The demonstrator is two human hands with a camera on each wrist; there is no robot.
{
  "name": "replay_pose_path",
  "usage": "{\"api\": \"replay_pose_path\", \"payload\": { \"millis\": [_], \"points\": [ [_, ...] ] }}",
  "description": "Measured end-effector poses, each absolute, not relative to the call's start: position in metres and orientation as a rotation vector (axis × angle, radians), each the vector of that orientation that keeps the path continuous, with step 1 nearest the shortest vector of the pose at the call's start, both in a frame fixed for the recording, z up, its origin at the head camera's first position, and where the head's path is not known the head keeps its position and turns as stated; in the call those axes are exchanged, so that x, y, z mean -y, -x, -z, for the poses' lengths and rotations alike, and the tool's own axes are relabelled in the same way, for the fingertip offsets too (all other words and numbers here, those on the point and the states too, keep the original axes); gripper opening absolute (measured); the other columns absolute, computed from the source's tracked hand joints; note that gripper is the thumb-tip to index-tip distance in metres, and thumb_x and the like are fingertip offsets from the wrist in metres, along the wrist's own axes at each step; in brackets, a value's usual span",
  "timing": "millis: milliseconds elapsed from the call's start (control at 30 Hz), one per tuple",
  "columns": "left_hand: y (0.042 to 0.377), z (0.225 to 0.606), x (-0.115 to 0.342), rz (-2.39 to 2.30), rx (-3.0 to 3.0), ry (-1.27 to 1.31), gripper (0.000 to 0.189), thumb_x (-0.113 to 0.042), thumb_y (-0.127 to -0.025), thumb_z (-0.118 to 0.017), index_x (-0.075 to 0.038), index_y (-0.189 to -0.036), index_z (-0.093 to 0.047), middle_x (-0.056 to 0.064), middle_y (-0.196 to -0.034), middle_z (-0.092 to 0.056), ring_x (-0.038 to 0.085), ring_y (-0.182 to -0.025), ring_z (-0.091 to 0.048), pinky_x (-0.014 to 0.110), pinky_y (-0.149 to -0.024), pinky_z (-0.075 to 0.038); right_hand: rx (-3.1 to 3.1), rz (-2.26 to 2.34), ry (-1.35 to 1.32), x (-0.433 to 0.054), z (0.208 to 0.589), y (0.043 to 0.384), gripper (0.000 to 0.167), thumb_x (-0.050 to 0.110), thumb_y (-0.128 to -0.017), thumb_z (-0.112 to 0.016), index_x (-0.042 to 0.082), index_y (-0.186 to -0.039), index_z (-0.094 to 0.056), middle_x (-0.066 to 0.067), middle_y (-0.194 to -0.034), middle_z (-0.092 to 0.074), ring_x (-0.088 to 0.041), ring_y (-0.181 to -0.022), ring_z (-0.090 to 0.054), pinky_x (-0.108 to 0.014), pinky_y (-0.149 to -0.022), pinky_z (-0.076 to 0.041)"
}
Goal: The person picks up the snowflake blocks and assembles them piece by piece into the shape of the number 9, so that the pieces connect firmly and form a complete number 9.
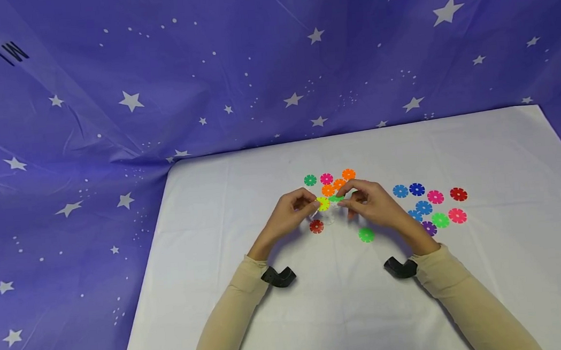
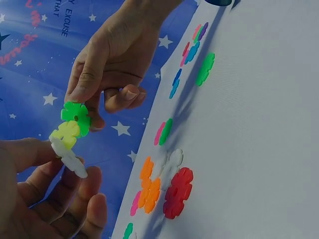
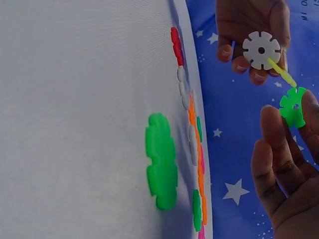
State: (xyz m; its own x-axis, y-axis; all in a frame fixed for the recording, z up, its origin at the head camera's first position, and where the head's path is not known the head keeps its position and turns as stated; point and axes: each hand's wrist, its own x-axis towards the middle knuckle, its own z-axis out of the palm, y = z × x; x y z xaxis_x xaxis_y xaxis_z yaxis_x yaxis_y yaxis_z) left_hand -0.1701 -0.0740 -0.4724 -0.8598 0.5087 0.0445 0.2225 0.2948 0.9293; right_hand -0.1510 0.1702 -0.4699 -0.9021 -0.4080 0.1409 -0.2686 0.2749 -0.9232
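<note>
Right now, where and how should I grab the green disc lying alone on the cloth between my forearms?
Pinch the green disc by opposite edges of its notched rim, probably from above: it lies flat on the white cloth, and no other disc touches it, so the rim looks free all round.

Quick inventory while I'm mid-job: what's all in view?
Table: one, white, foreground
Backdrop: one, purple-blue, starry, behind table
Middle discs: at least nine; orange, pink, red, green, white; on table
Right-side discs: nine visible; blue, pink, red, green, purple; on table
Joined discs: three; white, yellow, green; above table
Wrist attachments: two, black, beside sleeves
Sleeves: two, beige, over table
Left hand: one, bare, pinching white disc
Right hand: one, bare, pinching green disc
</note>
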Motion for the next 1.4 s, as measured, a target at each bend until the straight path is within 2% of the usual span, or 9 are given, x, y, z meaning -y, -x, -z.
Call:
{"api": "replay_pose_path", "payload": {
  "millis": [133,333,533,733,867,1067,1167,1267,1400],
  "points": [
    [0.17,0.473,0.074,-1.638,-2.3,-0.676,0.01,-0.013,-0.095,-0.065,-0.003,-0.099,-0.065,0.011,-0.095,-0.067,0.015,-0.077,-0.06,0.024,-0.072,-0.051,-2.46,1.676,0.671,-0.167,0.468,0.15,0.012,-0.005,-0.088,-0.067,-0.002,-0.099,-0.064,-0.025,-0.081,-0.064,-0.021,-0.054,-0.062,-0.023,-0.052,-0.045],
    [0.166,0.463,0.071,-1.643,-2.325,-0.723,0.008,-0.008,-0.094,-0.065,0.0,-0.096,-0.064,0.013,-0.095,-0.066,0.013,-0.076,-0.058,0.026,-0.073,-0.051,-2.504,1.704,0.717,-0.166,0.471,0.15,0.016,-0.005,-0.083,-0.072,0.002,-0.095,-0.066,-0.014,-0.085,-0.066,-0.031,-0.057,-0.06,-0.023,-0.054,-0.048],
    [0.159,0.448,0.069,-1.615,-2.403,-0.829,0.007,-0.003,-0.092,-0.066,0.003,-0.092,-0.064,0.018,-0.096,-0.069,0.018,-0.08,-0.061,0.035,-0.075,-0.053,-2.492,1.752,0.757,-0.169,0.474,0.151,0.017,0.001,-0.083,-0.075,0.007,-0.097,-0.068,-0.005,-0.089,-0.067,-0.029,-0.058,-0.059,-0.023,-0.056,-0.049],
    [0.165,0.467,0.069,-1.617,-2.429,-0.804,0.006,-0.007,-0.091,-0.069,-0.003,-0.088,-0.066,0.011,-0.093,-0.072,0.018,-0.08,-0.062,0.031,-0.077,-0.053,-2.431,1.817,0.809,-0.168,0.478,0.152,0.016,-0.009,-0.083,-0.07,0.001,-0.095,-0.068,-0.013,-0.087,-0.066,-0.028,-0.059,-0.056,-0.021,-0.058,-0.05],
    [0.165,0.47,0.067,-1.682,-2.358,-0.806,0.008,-0.008,-0.093,-0.067,-0.002,-0.089,-0.065,0.013,-0.091,-0.071,0.019,-0.076,-0.062,0.03,-0.072,-0.053,-2.413,1.882,0.872,-0.165,0.48,0.152,0.013,-0.015,-0.083,-0.067,-0.003,-0.089,-0.066,-0.021,-0.086,-0.064,-0.023,-0.061,-0.057,-0.021,-0.06,-0.052],
    [0.163,0.471,0.065,-1.73,-2.322,-0.761,0.009,-0.009,-0.095,-0.064,-0.002,-0.09,-0.064,0.014,-0.092,-0.07,0.015,-0.073,-0.061,0.032,-0.067,-0.051,-2.435,1.954,0.872,-0.161,0.48,0.151,0.013,-0.01,-0.082,-0.07,0.002,-0.087,-0.071,-0.014,-0.085,-0.066,-0.018,-0.063,-0.058,-0.022,-0.06,-0.053],
    [0.163,0.47,0.065,-1.704,-2.338,-0.765,0.008,-0.009,-0.094,-0.064,-0.002,-0.089,-0.062,0.013,-0.094,-0.07,0.017,-0.077,-0.063,0.032,-0.072,-0.054,-2.476,1.913,0.848,-0.161,0.48,0.151,0.015,-0.007,-0.081,-0.073,0.006,-0.09,-0.072,-0.009,-0.087,-0.067,-0.016,-0.063,-0.058,-0.021,-0.06,-0.052],
    [0.164,0.468,0.067,-1.662,-2.364,-0.785,0.007,-0.007,-0.093,-0.064,-0.002,-0.09,-0.06,0.013,-0.096,-0.07,0.017,-0.082,-0.065,0.031,-0.079,-0.055,-2.527,1.779,0.811,-0.167,0.479,0.152,0.02,0.0,-0.082,-0.075,0.006,-0.101,-0.069,-0.007,-0.091,-0.067,-0.014,-0.062,-0.055,-0.021,-0.059,-0.049],
    [0.167,0.468,0.073,-1.642,-2.381,-0.754,0.006,-0.005,-0.093,-0.064,-0.002,-0.094,-0.059,0.013,-0.092,-0.07,0.014,-0.08,-0.063,0.026,-0.08,-0.054,-2.613,1.555,0.72,-0.185,0.477,0.158,0.036,0.011,-0.083,-0.078,0.005,-0.115,-0.064,-0.004,-0.091,-0.065,-0.014,-0.063,-0.049,-0.022,-0.057,-0.041]
  ]
}}
